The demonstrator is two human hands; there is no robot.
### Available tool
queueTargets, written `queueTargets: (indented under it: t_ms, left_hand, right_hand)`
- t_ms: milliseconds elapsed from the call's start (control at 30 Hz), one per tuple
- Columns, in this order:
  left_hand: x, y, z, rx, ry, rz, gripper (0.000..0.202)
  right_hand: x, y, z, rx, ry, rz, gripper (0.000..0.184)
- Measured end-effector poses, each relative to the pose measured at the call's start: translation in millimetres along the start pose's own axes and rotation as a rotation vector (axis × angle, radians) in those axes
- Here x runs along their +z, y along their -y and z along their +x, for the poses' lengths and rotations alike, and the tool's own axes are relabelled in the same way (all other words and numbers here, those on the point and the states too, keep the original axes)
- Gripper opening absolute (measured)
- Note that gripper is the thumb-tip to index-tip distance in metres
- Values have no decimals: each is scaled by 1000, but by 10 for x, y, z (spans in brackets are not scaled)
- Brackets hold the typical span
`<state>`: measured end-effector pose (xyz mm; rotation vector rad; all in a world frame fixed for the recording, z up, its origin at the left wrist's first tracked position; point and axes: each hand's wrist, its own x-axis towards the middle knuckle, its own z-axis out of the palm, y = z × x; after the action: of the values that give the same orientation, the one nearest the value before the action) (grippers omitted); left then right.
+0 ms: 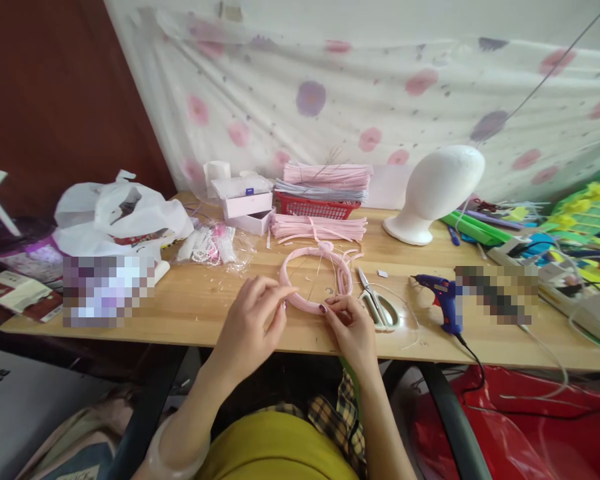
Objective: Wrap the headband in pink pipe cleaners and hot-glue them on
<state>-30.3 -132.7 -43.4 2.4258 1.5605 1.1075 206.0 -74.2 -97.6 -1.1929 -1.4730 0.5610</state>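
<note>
A pink ring-shaped hoop, its band looking wrapped in soft strips, stands near the table's front edge with a knot or rosette on its far side. My left hand is closed at its lower left side, index finger reaching over the band. At the lower right, thumb and fingers of my right hand pinch the band. Thin strands cross the hoop's middle; whether either hand also grips one, I cannot tell. Just right of the hoop lie scissors with pale handles, blades pointing away.
A blue glue gun with a cord rests at right. Behind are a white foam head, pink strip bundles, a red basket and white boxes. Bagged beads and a white plastic bag lie left.
</note>
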Motion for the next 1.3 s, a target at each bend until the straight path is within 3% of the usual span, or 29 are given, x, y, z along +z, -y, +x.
queueTargets:
  t_ms: [100, 200, 333, 833, 967, 1067, 1133, 1200, 1300]
  left_hand:
    - [403, 77, 364, 61, 28, -16, 34]
    - [565, 104, 350, 64, 112, 40, 40]
    - [552, 97, 249, 79, 145, 88, 46]
    - [578, 98, 252, 95, 181, 132, 51]
    - [594, 113, 242, 71, 99, 12, 44]
    - [441, 195, 295, 16, -47, -114, 12]
    - [181, 284, 356, -7, -111, -63, 21]
    - [-192, 386, 385, -74, -81, 94, 31]
    - [-793, 556, 236, -295, 79, 385, 31]
  right_hand:
    - [-12, 3, 2, -1, 24, -11, 21]
    - [-22, 13, 5, -3, 38, -21, 19]
    - [-29, 30, 10, -3, 49, -26, 19]
    - [-25, 11, 2, -12, 45, -43, 19]
    - [-21, 0, 5, -15, 45, -33, 20]
    - [-24, -6, 11, -21, 47, -26, 22]
    - [-27, -13, 15, -24, 51, -25, 23]
    - [-29, -23, 19, -27, 53, -29, 23]
    - [-32, -43, 22, -32, 57, -39, 24]
